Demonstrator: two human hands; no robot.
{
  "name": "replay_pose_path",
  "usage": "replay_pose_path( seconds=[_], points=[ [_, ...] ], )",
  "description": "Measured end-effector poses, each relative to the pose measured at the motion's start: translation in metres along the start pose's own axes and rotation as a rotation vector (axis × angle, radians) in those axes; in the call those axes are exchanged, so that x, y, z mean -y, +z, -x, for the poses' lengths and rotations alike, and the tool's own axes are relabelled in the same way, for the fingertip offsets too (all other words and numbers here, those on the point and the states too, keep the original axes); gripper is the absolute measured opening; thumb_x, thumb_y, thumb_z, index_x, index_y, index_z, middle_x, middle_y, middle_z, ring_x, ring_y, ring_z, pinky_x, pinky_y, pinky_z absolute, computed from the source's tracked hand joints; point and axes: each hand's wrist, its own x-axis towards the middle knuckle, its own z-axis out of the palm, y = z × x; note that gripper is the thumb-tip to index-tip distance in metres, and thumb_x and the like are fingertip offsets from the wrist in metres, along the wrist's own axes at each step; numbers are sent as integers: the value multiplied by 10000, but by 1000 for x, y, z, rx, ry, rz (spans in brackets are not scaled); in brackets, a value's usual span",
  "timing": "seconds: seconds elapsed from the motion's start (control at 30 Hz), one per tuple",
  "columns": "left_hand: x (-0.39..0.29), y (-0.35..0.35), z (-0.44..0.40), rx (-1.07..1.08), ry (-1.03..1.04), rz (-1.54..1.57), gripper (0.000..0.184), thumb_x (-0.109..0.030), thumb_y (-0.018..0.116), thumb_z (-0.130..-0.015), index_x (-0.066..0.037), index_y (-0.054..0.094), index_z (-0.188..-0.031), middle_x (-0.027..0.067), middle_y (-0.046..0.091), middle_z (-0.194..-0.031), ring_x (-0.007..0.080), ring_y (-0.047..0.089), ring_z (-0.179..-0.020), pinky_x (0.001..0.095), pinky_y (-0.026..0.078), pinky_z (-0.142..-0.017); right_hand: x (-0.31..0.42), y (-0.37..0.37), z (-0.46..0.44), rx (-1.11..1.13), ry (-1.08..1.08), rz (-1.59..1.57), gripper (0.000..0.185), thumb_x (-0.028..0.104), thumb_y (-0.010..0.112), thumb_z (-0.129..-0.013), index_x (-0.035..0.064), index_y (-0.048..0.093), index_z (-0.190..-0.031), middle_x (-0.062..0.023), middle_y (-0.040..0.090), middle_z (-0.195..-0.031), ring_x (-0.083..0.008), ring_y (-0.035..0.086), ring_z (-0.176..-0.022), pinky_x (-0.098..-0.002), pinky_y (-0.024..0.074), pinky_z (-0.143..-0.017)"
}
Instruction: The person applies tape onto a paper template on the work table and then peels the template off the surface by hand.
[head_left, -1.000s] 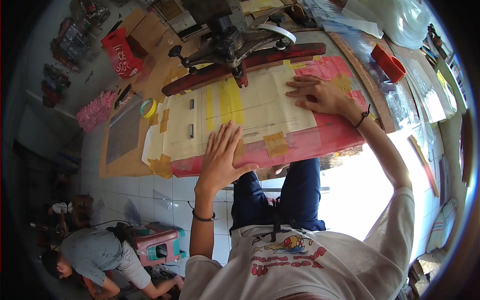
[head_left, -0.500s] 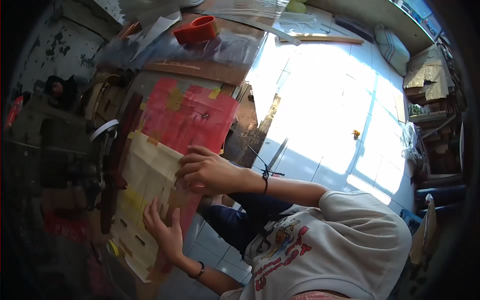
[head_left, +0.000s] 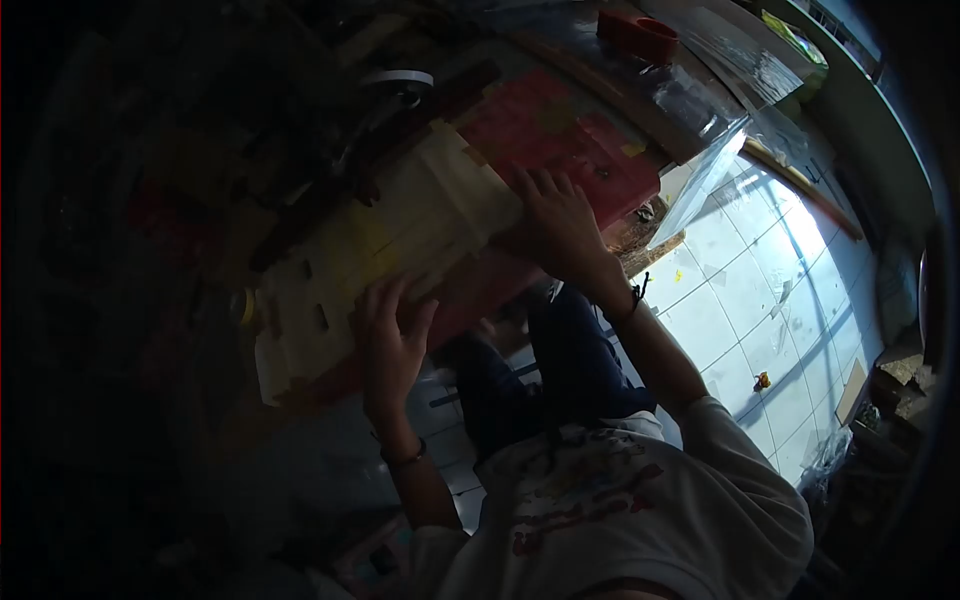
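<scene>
The picture is dark. My left hand [head_left: 392, 335] rests at the near edge of a cream sheet [head_left: 400, 215] taped over a red covering [head_left: 590, 165], its thumb and fingers apart. Farther right, my right hand [head_left: 562, 225] lies where the cream sheet meets the red covering, fingers spread. Neither hand holds anything. Two small dark slots show in the sheet's left part. A dark red bar [head_left: 440, 100] of a clamp-like frame crosses behind the sheet.
An orange-red tape dispenser [head_left: 638, 38] stands at the back right beside clear plastic sheeting [head_left: 700, 100]. A yellow tape roll [head_left: 243, 306] is left of the sheet. A wooden strip [head_left: 800, 188] lies on the tiled floor [head_left: 730, 300] at right.
The view swung right, then partly back, and has darkened. My right hand has shifted from the cream sheet's edge onto its border with the red covering, its fingers now pointing away.
</scene>
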Motion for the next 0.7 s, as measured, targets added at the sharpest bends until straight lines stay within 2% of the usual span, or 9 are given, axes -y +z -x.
replay_pose_path(
  seconds=[0.1, 0.2, 0.3, 0.33, 0.37, 0.43, 0.47, 0.57, 0.7],
  points=[
    [49, 5, 6, -208, -23, -160, 618, -387, 719, -885, -51, 516, -1363, 178, 532, -1304, 361, 508, -1246, 457, 404, -1059, -37, 3, -24, 119, -115, -90, 909, 342, 841, -719, 48, 382, -1447, -148, 656, -1080, -311, 634, -955, -403, 505, -827],
    [70, 9, 11, -204, -56, -103, 626, -366, 745, -867, -33, 513, -1344, 170, 542, -1276, 347, 518, -1232, 453, 412, -1059, -49, 2, -59, 415, -120, -520, 667, 171, 777, -833, 24, 458, -1400, -97, 674, -972, -192, 669, -874, -326, 530, -749],
    [68, -1, 4, -190, -54, -40, 707, -345, 793, -824, -23, 475, -1367, 158, 563, -1234, 317, 543, -1178, 436, 435, -1024, -30, -19, -83, 532, -137, -479, 411, 66, 696, -899, 9, 563, -1284, -48, 675, -970, -102, 662, -854, -250, 521, -715],
    [69, -2, 1, -209, -51, -39, 763, -348, 816, -796, -21, 455, -1383, 151, 583, -1199, 300, 567, -1131, 429, 451, -995, -35, -17, -86, 529, -148, -665, 281, 71, 682, -914, 4, 622, -1180, -38, 683, -934, -113, 677, -807, -261, 544, -707],
    [71, -2, -1, -227, -48, -36, 820, -351, 839, -768, -19, 434, -1399, 143, 603, -1165, 283, 592, -1083, 422, 466, -966, -34, -18, -89, 496, -133, -821, 267, 77, 676, -922, -3, 625, -1171, -44, 688, -931, -129, 684, -816, -280, 561, -713],
    [79, -1, -5, -214, -154, 469, 762, -274, 815, -808, -10, 421, -1403, 109, 630, -1042, 228, 627, -970, 368, 503, -878, -29, -23, -92, 427, -96, -1133, 242, 90, 665, -937, -16, 630, -1152, -58, 697, -927, -160, 697, -834, -319, 595, -724],
    [83, -2, -7, -200, -199, 719, 734, -236, 803, -828, -6, 414, -1406, 92, 643, -981, 201, 645, -913, 341, 522, -834, -27, -28, -96, 409, -87, -1123, 258, 87, 655, -943, -15, 615, -1177, -69, 699, -942, -171, 702, -845, -328, 604, -737],
    [54, -33, -9, -427, -98, 1104, 585, -130, 731, -890, 21, 441, -1376, 55, 644, -862, 162, 664, -782, 312, 544, -745, -9, -64, -102, 362, -69, -1091, 333, 79, 641, -953, -5, 556, -1264, -105, 705, -986, -199, 712, -887, -350, 623, -769],
    [25, -75, -5, -574, -87, 1144, 518, -106, 689, -923, 55, 467, -1363, 50, 643, -879, 166, 670, -763, 303, 563, -707, 6, -90, -101, 419, -136, -1034, 557, 49, 674, -921, 44, 427, -1420, -152, 710, -1066, -210, 711, -965, -357, 619, -810]
  ],
)
